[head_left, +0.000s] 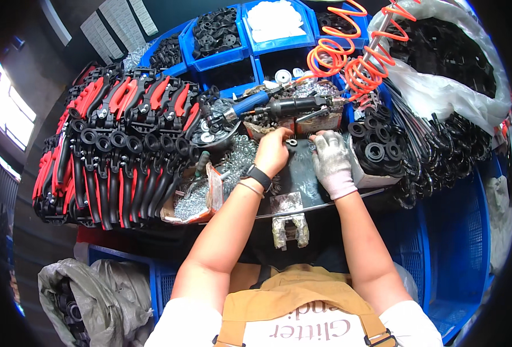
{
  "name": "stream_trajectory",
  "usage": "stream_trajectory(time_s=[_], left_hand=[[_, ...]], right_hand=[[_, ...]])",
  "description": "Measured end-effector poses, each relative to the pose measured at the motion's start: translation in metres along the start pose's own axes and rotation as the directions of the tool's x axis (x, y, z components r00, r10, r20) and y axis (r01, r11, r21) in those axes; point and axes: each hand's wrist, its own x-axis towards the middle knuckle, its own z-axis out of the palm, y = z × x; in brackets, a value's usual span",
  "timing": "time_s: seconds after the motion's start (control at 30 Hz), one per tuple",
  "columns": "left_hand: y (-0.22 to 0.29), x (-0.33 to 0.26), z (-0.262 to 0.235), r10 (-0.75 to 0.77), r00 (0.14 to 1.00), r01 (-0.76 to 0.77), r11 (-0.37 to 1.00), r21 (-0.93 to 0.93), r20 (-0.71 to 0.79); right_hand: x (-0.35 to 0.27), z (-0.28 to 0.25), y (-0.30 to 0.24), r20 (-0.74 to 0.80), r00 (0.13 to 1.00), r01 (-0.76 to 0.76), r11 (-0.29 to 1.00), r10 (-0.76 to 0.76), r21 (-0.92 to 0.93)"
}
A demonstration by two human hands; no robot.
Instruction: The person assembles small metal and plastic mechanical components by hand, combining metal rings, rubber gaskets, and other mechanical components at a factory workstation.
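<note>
I've got a black smartwatch and a thin bracelet on my bare left hand (272, 151), a worn whitish-pink work glove on my right hand (331, 163), plus a white short-sleeved tee under a tan apron.

Stacked red-black handles (117, 150) left; blue bins (221, 55) behind; orange coiled hose (354, 63) right.

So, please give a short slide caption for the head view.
Bare left hand and gloved right hand handle a small metal ring beside stacked red-and-black tools.
</note>
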Motion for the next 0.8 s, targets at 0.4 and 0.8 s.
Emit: stream_trajectory(time_s=[0.4,0.8], left_hand=[[-0.008,0.022,0.019,0.278,0.944,-0.319,0.629,0.710,0.177],[0.001,0.014,0.001,0.179,0.969,-0.244,0.790,0.562,0.168]], right_hand=[[0.001,0.026,-0.022,0.197,0.979,0.015,0.949,0.050,-0.315],[-0.006,0.025,-0.024,0.226,0.967,-0.042,0.947,0.119,-0.319]])
